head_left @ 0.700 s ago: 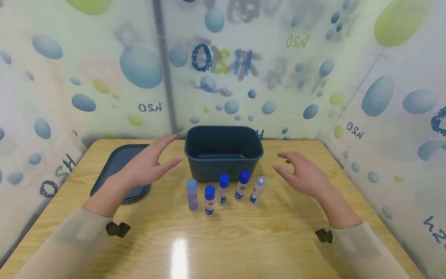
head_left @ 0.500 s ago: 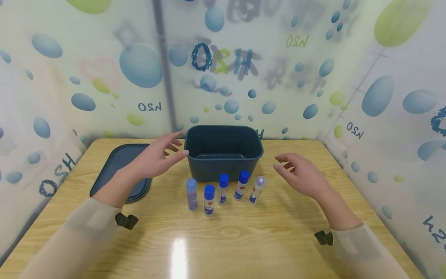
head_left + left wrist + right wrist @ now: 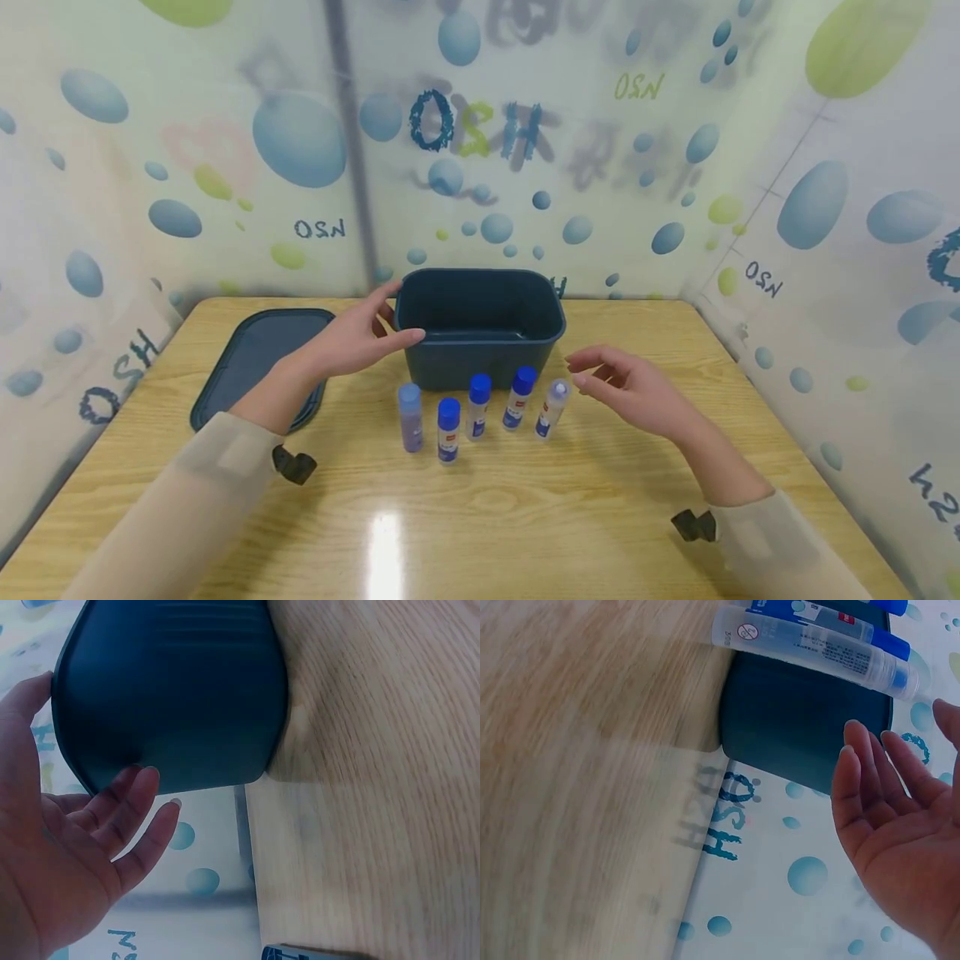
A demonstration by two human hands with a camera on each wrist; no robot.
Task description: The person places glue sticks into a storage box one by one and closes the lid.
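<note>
My left hand is at the left end of a dark blue plastic bin, thumb by the front rim, fingers spread loosely along the side. In the left wrist view the thumb tip meets the rim of the bin. My right hand, fingers gently bent and holding nothing, hovers beside a clear glue tube. Left of that tube stand white glue sticks with blue caps, the nearest glue stick standing a little forward. A translucent blue tube ends the row on the left.
A dark blue flat lid lies on the wooden table at the left, partly behind my left forearm. Patterned walls close off the back and sides. The bin stands near the table's back edge.
My left hand has moved right and reached the bin's left end. My right hand has come left and slightly down, close to the clear tube. The bin and tubes stay in place.
</note>
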